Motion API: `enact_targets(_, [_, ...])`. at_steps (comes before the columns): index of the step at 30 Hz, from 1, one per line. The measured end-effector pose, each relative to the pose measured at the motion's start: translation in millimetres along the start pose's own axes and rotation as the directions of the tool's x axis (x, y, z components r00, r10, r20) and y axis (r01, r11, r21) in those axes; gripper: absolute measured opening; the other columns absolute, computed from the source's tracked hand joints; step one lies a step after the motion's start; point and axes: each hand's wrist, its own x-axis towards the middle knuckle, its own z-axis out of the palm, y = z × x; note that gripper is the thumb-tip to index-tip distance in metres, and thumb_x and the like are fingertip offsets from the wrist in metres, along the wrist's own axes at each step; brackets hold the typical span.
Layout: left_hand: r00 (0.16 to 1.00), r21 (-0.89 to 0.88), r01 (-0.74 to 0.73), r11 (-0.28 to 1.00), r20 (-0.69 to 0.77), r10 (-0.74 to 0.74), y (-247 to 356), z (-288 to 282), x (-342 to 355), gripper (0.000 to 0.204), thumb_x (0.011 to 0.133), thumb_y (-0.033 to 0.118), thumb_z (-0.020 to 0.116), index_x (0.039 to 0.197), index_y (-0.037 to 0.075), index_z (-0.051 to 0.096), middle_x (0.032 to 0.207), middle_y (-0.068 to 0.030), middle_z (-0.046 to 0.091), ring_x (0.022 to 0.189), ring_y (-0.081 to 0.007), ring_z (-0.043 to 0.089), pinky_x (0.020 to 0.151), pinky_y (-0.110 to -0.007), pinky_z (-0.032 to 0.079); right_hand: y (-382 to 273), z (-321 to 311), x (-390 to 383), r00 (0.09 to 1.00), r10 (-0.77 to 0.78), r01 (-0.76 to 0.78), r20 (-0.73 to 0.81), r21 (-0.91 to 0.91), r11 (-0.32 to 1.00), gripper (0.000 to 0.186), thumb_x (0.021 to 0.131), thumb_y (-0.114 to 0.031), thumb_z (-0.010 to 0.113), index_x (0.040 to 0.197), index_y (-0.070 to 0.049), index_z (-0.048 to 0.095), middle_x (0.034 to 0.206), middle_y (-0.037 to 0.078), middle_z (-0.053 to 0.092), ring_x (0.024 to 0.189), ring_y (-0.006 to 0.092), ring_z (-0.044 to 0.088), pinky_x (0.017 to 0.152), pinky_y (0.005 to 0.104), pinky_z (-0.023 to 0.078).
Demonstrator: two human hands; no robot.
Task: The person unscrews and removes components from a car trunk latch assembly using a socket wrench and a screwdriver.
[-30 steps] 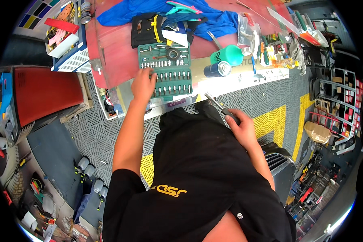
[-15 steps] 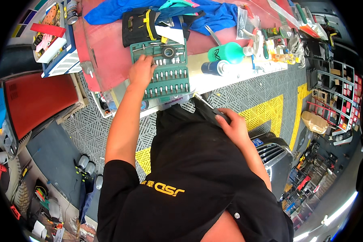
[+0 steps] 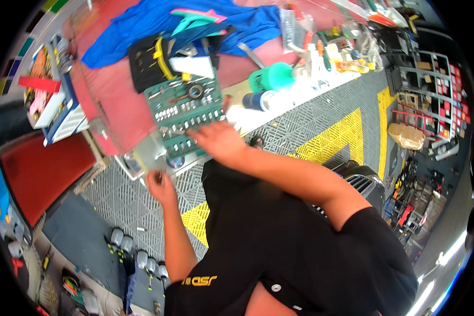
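A green socket set case [image 3: 187, 113] lies on the bench, with rows of silver sockets and bits in its slots. My right hand [image 3: 221, 142] reaches across its near right part, fingers stretched toward the lower rows; motion smears the fingertips, and I see nothing held in them. Below the case's left corner, just off the bench edge, my left hand [image 3: 162, 187] is closed. A small dark end shows between its fingers, too little to name. In the upper tray of the case rests a black ring-shaped roll [image 3: 195, 92].
Behind the case are a black pouch with a yellow strap [image 3: 150, 63] and blue cloth [image 3: 131, 31]. To the right stand a green bottle [image 3: 271, 77] and a dark blue spray can [image 3: 259, 100]. A blue-white crate [image 3: 66, 124] is at the left.
My left hand has left the case and dropped below the bench edge. My right hand has come from the right over to the case; the black-handled tool it held no longer shows there.
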Motion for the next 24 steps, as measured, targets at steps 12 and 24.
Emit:
enact_targets(12, [0.750,0.163,0.371,0.914,0.527,-0.399,-52,27,-108,0.015,0.092,0.008,0.052,0.101,0.001,0.062,0.086,-0.0088,0.063,0.063,-0.0174,0.058,0.060,-0.031,0.050,63,-8,-132,0.983,0.175,-0.183,0.064,0.172,0.968,0.040,0.084,-0.015,0.065,0.124,-0.013,0.066,0.108,0.005,0.068,0.103,0.0271,0.066,0.087,0.0414,0.053])
enact_targets(24, [0.669,0.234,0.523,0.819,0.484,-0.565,-6,174,-161,0.014,0.090,0.015,0.051,0.092,0.005,0.059,0.065,-0.0048,0.050,0.048,-0.0171,0.046,0.041,-0.033,0.037,215,21,-733,-0.269,0.800,-0.963,0.536,-0.177,-0.205,0.040,0.101,-0.020,0.061,0.140,-0.008,0.062,0.141,0.017,0.060,0.120,0.0355,0.063,0.091,0.0486,0.058])
